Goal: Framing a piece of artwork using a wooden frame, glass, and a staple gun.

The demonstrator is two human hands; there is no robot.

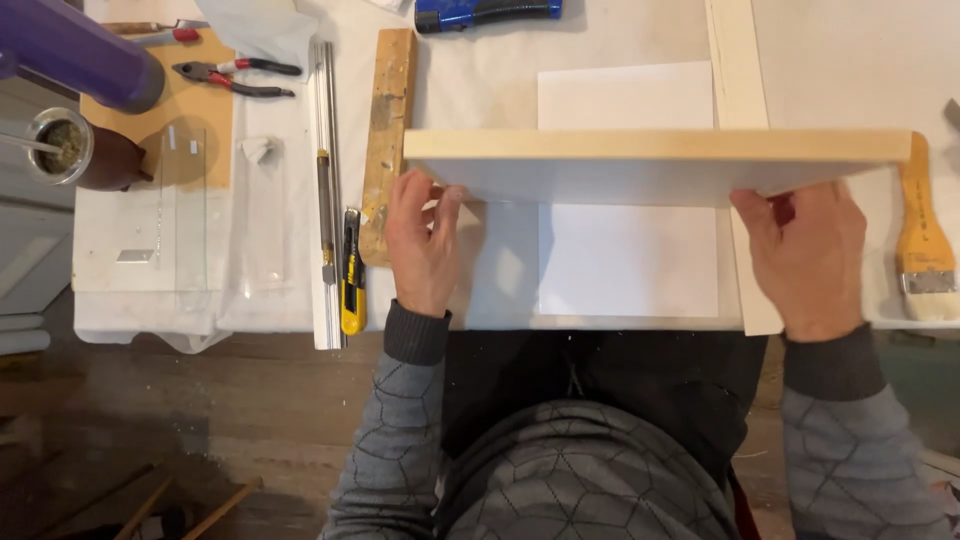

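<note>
I hold a pale wooden board [655, 165] lifted above the white table [850, 60], its light edge facing up toward me. My left hand [423, 245] grips the board's lower left corner. My right hand [805, 260] grips its lower right corner. Under the board lies a white sheet of paper [628, 255], partly covered by it.
A paint-stained wooden bar [388, 140], a yellow utility knife [351, 275] and a long metal ruler [325, 190] lie left of my left hand. Pliers [235, 78], a glass pane [185, 215] and a brown gourd cup [85, 155] sit further left. A paintbrush [925, 250] lies at the right edge.
</note>
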